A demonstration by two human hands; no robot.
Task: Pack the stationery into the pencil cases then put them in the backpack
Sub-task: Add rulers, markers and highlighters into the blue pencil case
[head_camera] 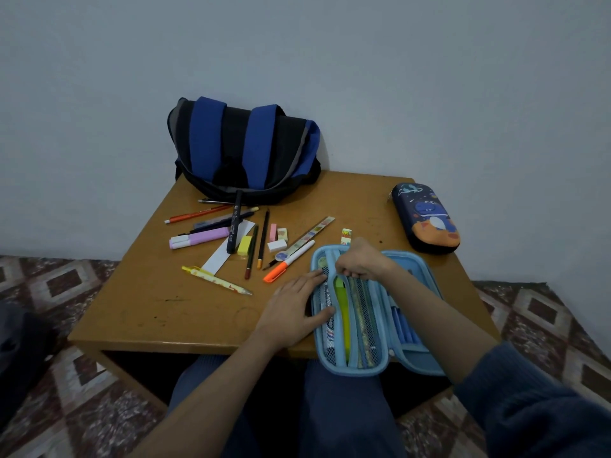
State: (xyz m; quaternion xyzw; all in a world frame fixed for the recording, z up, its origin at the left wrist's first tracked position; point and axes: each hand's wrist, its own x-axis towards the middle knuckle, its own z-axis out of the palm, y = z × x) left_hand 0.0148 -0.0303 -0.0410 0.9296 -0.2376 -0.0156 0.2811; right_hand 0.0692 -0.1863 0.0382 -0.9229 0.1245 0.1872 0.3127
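An open light blue pencil case [380, 358] lies at the table's front edge, with a green highlighter and other pens behind its mesh pockets. My left hand [294, 309] rests flat on the case's left side. My right hand [360, 259] has its fingers curled at the top of the mesh flap, pinching it. Loose stationery is scattered left of the case: an orange-capped white pen [289, 261], a yellow mechanical pencil [215, 280], a purple highlighter [198, 238], a black marker [234, 223], pencils, erasers [277, 245] and a patterned ruler [309, 236]. A blue and black backpack [243, 150] stands at the back.
A closed dark blue dinosaur pencil case [426, 218] lies at the right rear of the wooden table [148, 309]. A white paper strip [228, 247] lies under some pens. The wall is right behind the table. Patterned floor surrounds it.
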